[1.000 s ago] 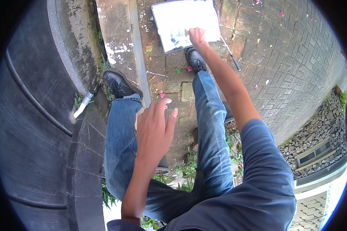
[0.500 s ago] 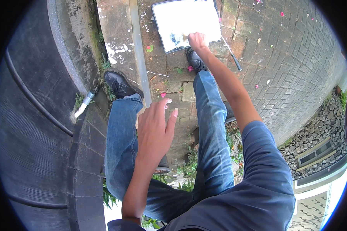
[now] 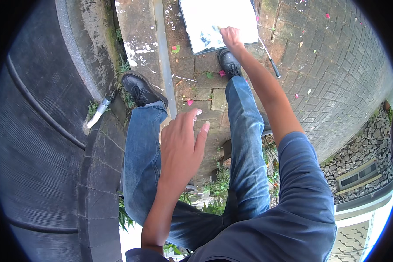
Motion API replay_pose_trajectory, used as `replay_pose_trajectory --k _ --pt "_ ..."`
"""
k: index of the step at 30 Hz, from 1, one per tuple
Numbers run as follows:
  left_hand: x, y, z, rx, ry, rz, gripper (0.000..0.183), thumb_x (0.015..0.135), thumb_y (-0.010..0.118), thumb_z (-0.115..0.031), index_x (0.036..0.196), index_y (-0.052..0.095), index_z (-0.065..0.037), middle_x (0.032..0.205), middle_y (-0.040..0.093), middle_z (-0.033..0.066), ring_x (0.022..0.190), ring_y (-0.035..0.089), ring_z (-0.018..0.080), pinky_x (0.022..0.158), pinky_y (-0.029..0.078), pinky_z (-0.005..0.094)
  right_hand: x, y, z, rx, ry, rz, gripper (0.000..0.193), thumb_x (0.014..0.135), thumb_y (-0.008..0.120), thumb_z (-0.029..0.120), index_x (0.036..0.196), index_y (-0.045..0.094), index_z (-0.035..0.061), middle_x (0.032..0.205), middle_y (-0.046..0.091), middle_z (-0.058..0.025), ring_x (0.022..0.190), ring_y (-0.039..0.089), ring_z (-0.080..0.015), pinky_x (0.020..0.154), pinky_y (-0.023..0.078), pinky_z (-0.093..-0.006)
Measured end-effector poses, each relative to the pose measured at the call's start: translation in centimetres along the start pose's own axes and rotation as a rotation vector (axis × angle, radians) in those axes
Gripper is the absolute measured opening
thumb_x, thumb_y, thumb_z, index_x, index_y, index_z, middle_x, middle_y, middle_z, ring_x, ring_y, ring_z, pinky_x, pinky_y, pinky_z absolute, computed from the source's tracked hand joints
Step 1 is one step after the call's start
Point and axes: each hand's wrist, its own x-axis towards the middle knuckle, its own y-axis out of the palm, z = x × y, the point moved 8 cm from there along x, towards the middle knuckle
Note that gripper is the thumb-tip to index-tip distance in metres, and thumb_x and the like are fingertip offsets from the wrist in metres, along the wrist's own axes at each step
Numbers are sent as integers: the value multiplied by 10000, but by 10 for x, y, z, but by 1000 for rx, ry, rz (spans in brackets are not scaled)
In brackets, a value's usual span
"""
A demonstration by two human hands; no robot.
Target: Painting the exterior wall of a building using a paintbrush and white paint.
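At the top, my right hand (image 3: 231,36) reaches over a dark-rimmed tray (image 3: 195,53) whose inside is glaring white. Its fingers are closed on what looks like a small paintbrush (image 3: 220,28); only a tan bit shows, the rest hidden by the hand and glare. A grey-blue smear (image 3: 210,38) marks the white just left of it. My left hand (image 3: 181,146) is held above the ground between my legs, holding nothing. Its fingers are loosely bent, with thumb and forefinger apart and whitish marks on the fingertips.
A thin metal rod with a black handle (image 3: 273,65) leans by the tray's right side. My shoes (image 3: 139,87) stand on stone paving, the right one touching near the tray. To the left are a paint-spotted slab (image 3: 139,54), a white pipe end (image 3: 99,112) and a dark ribbed wall (image 3: 39,174).
My right hand has shifted slightly up and right over the tray, baring more of the smear. The whole view has shifted a little; my left hand keeps its pose.
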Motion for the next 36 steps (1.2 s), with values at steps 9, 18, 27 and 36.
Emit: replay_pose_trajectory --k 9,18,27,36 --pt "-4 -9 10 -1 6 -58 299 903 504 -240 1129 495 -44 1026 565 133 947 541 292 832 379 395 -63 -23 -40 845 383 4 285 845 604 400 887 722 144 782 692 -55 701 631 -119 660 489 -292" --pt "-3 -6 6 7 22 -46 307 902 498 -246 1127 496 -37 1020 563 132 934 542 298 834 377 410 -59 1 -63 1234 333 89 336 851 632 347 863 697 18 765 618 19 763 518 -65 740 442 -236" --pt "-2 -4 7 31 37 -57 302 905 493 -247 1119 491 -34 1008 563 128 918 542 300 834 375 413 -38 -8 -89 585 674 128 524 869 446 489 1183 567 88 1049 625 -185 1014 580 -354 863 441 -434" --pt "-2 -2 5 1 12 -23 295 904 502 -231 1122 497 -32 1035 561 135 956 537 304 845 385 385 -12 16 -80 216 713 88 347 871 423 272 1027 640 51 1053 614 -228 975 605 -359 810 484 -424"
